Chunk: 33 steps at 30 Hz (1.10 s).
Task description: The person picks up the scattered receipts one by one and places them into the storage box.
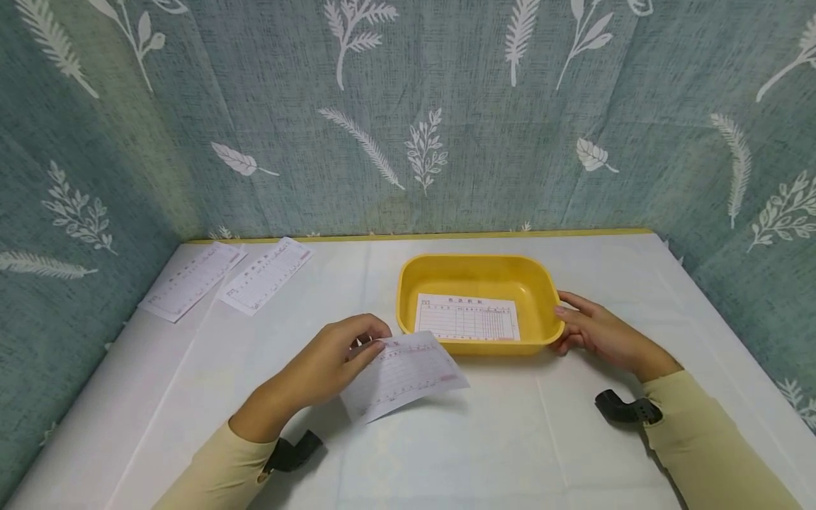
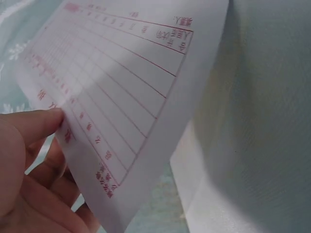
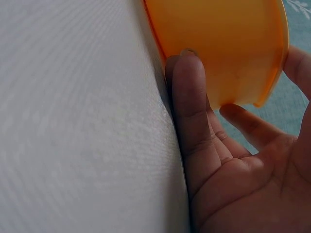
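My left hand (image 1: 331, 358) pinches a printed paper form (image 1: 408, 375) by its upper edge, thumb on the near face. The form is tilted over the table, just in front of a yellow plastic tub (image 1: 474, 347). Red ruled lines and print show on this form (image 2: 121, 87) in the left wrist view. Another printed form (image 1: 468, 317) lies flat inside the tub. At the tub's right end my right hand (image 1: 596, 329) holds the rim, thumb at the edge. In the right wrist view, fingers (image 3: 189, 92) lie against the outer wall of the tub (image 3: 218, 43).
Two more printed forms, one farther left (image 1: 191, 281) and one beside it (image 1: 266, 275), lie on the white tabletop (image 1: 497, 439) at the back left. A teal leaf-patterned cloth (image 1: 408, 120) stands as a wall behind and along both sides.
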Available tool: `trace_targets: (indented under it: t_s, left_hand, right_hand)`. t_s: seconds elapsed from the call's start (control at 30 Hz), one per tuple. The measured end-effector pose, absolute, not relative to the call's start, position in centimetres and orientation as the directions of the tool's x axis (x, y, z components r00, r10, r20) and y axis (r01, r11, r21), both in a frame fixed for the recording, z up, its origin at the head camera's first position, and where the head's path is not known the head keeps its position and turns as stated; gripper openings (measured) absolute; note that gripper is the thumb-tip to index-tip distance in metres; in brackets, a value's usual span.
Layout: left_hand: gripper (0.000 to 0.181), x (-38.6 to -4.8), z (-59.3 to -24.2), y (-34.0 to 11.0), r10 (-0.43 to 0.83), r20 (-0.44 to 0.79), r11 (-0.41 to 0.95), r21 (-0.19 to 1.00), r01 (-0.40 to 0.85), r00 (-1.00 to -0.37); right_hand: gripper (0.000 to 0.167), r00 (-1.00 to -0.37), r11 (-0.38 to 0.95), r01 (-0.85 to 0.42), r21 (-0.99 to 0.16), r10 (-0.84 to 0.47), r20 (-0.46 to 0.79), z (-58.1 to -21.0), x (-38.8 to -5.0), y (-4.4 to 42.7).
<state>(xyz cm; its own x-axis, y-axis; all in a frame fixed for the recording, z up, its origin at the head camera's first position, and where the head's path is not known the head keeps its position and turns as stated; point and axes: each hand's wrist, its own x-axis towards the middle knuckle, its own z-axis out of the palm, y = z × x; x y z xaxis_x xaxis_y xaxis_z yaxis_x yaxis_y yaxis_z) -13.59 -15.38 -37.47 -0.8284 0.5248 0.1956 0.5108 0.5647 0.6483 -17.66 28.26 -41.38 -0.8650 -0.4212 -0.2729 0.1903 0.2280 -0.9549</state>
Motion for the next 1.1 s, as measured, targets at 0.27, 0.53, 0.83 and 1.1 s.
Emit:
trace_targets:
  t_s: [0.27,0.53,0.83,1.1]
  left_hand:
    - [0.014,-13.6,-36.6,-15.1,0.497,0.269,0.544,0.645,0.537,-0.825]
    - [0.013,-14.5,-35.1,-13.9,0.494,0.304,0.550,0.616,0.564,-0.814]
    - [0.011,-15.8,-35.1,-12.3,0.417,0.392,0.564,0.596,0.572,-0.820]
    - [0.008,-16.6,-35.1,-11.3,0.345,0.423,0.576,0.610,0.544,-0.838]
  right_hand:
    - [0.068,-0.862,0.232,0.198,-0.952,-0.421,-0.282,-41.1,-17.7,28.1]
    - [0.068,-0.866,0.237,0.194,-0.952,-0.414,-0.280,-41.2,-17.9,28.2]
    - [0.068,-0.863,0.230,0.174,-0.958,-0.433,-0.261,-41.6,-18.0,28.4]
    - [0.070,-0.862,0.245,0.193,-0.950,-0.420,-0.283,-41.6,-17.7,28.4]
